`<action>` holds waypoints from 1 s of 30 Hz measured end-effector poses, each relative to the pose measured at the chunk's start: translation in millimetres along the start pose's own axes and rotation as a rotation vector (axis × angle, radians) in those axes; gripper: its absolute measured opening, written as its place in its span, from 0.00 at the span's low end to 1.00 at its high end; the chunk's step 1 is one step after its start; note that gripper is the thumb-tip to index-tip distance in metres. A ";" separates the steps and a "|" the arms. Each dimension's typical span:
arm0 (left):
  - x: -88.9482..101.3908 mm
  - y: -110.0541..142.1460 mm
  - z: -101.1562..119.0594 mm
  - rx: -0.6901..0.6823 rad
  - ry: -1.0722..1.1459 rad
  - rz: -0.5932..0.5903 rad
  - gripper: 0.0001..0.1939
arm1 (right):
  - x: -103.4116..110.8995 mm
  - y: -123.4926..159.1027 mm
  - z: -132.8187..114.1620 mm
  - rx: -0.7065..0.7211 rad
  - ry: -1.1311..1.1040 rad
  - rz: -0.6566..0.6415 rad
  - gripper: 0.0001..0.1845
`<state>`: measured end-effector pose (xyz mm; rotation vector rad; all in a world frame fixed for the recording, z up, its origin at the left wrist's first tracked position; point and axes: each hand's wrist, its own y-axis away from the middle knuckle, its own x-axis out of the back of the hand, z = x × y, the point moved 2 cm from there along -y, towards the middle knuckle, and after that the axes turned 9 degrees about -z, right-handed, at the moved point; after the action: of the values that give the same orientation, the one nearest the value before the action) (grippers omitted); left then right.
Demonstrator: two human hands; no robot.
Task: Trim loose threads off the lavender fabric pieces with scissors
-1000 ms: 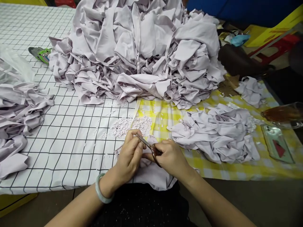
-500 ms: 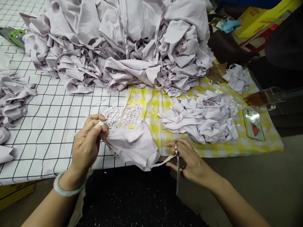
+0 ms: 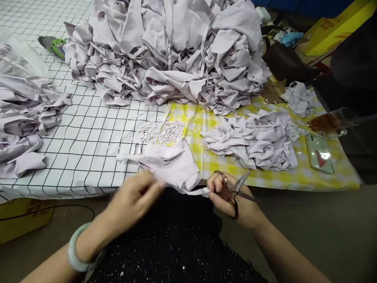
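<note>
A pale lilac garment piece with thin straps lies over the table's front edge. My right hand pinches the end of its strap between thumb and finger. The same hand carries a pair of scissors, a finger through one loop, with the blades pointing away to the right, apart. My left hand, a pale bangle on its wrist, is at the garment's lower edge. Motion blurs its fingers, so whether they grip the fabric cannot be made out.
A big heap of similar garments fills the back. Smaller piles lie left and right. Small fabric snippets are scattered in the middle. At the right are a phone and a glass mug with brown liquid.
My left hand has let go of the garment's far left end and moved right and nearer. My right hand now pinches the strap; the scissors have swung from pointing down to pointing right.
</note>
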<state>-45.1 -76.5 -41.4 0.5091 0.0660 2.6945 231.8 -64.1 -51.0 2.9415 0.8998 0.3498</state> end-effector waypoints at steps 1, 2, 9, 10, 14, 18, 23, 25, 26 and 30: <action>-18.5 2.5 2.5 0.082 0.189 -0.229 0.16 | -8.2 -1.6 -10.5 0.017 -0.088 -0.041 0.13; -34.8 4.1 4.7 0.165 0.392 -0.383 0.19 | -16.5 -2.8 -20.6 0.047 -0.148 -0.105 0.13; -59.0 -1.8 3.7 0.351 1.202 -0.080 0.12 | -38.2 0.6 -36.0 0.104 -0.108 -0.489 0.13; -55.4 -1.2 4.5 0.327 1.199 -0.032 0.12 | -36.0 -2.8 -29.5 0.095 -0.090 -0.426 0.12; -43.5 0.5 13.0 0.189 1.005 -0.052 0.15 | -32.7 -33.7 -0.4 0.161 0.104 0.073 0.10; -33.8 -1.8 16.2 0.099 0.756 -0.078 0.13 | -48.1 -73.0 14.8 0.235 0.164 0.102 0.14; -21.8 -4.2 9.6 0.166 0.748 -0.065 0.12 | -50.0 -93.1 7.9 0.125 -0.065 0.123 0.10; -15.1 -4.9 13.1 0.151 0.652 -0.069 0.14 | -48.2 -93.6 3.1 0.128 -0.085 0.126 0.10; -11.0 -5.2 17.3 0.115 0.552 -0.067 0.15 | -48.2 -93.4 2.0 0.114 -0.089 0.126 0.10; 7.9 -7.2 40.6 -0.121 0.004 0.066 0.13 | -62.1 -93.6 3.6 -0.006 -0.173 0.105 0.15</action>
<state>-34.5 -67.8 -1.7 0.4764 -0.1134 2.7431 131.4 -20.8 -77.3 2.9631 0.7234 0.0990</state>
